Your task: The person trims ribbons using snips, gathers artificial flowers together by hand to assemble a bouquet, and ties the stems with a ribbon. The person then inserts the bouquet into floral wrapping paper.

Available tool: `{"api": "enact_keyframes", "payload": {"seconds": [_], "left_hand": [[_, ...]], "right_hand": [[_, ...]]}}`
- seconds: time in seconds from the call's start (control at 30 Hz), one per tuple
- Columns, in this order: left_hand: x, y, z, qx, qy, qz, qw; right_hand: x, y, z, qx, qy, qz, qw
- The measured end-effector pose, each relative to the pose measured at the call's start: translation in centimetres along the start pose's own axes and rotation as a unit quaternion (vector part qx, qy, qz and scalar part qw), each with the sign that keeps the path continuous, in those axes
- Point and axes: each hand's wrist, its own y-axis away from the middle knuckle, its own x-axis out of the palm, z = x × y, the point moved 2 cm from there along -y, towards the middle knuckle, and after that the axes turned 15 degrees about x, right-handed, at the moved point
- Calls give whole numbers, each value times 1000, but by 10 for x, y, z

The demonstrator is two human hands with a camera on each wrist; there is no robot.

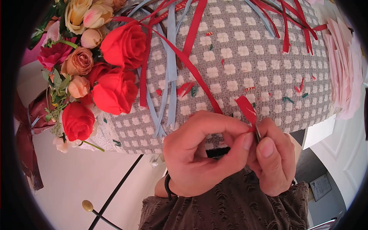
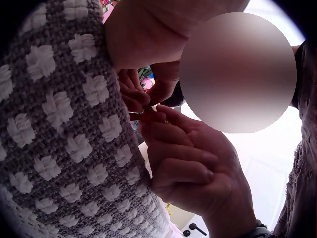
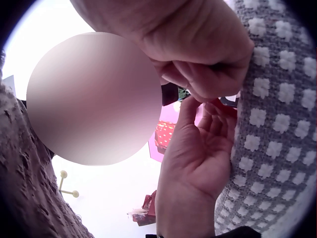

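Far left: red roses (image 1: 115,91). Next, a lettered red ribbon (image 1: 164,16), its words too small to read surely. Your left hand (image 1: 203,153) arches, thumb and forefinger pinching a red strip (image 1: 246,109), which stands up between both hands. Your right hand (image 1: 274,157), just beside, curls, thumb and forefinger clamped on a slim metallic piece (image 1: 257,133). Framed sheet (image 1: 321,188), lower right: print illegible.
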Motion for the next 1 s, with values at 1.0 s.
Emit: {"api": "enact_keyframes", "payload": {"seconds": [1.0], "left_hand": [[5,0,-3,-29,-20,-11,999]], "right_hand": [[-1,-1,1,-21,-7,14,1000]]}}
